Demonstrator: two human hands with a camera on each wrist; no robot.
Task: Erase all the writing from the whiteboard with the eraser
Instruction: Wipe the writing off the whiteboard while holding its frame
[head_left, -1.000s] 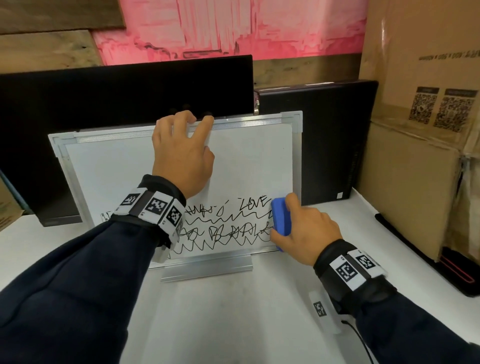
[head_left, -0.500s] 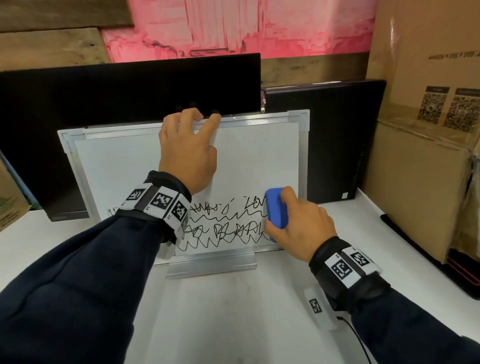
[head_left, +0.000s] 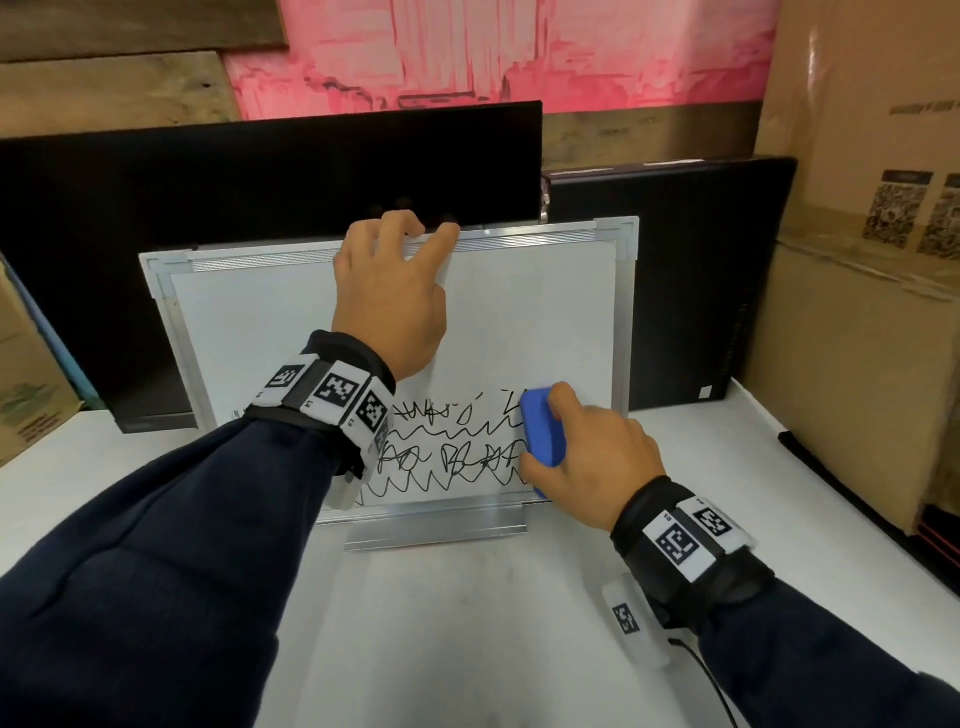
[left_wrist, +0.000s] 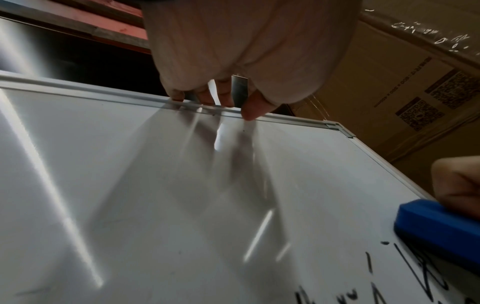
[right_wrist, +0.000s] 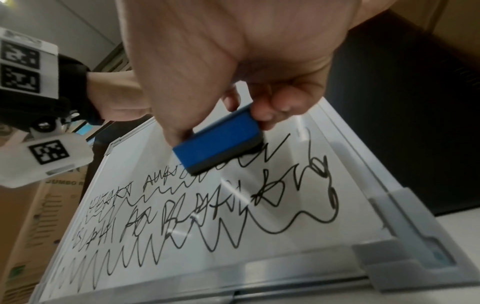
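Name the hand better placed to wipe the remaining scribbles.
Right. The right hand already grips the blue eraser against the whiteboard beside the writing; the left hand holds the board's top edge, steadying it.

White counter (head_left: 467, 623), matte, faintly smudged near the middle. Standing on it toward the far side, a framed whiteboard (head_left: 545, 322), leaning back, its aluminium tray (head_left: 436, 530) resting on the surface. Behind the whiteboard, two black flat panels: a large one (head_left: 208, 208) at far left and a smaller one (head_left: 701, 286) at far right, both upright on the counter. At the right edge, tall cardboard boxes (head_left: 857, 364) and a flat black object (head_left: 852, 493) lying beside them. At the far left, another cardboard box (head_left: 26, 395).
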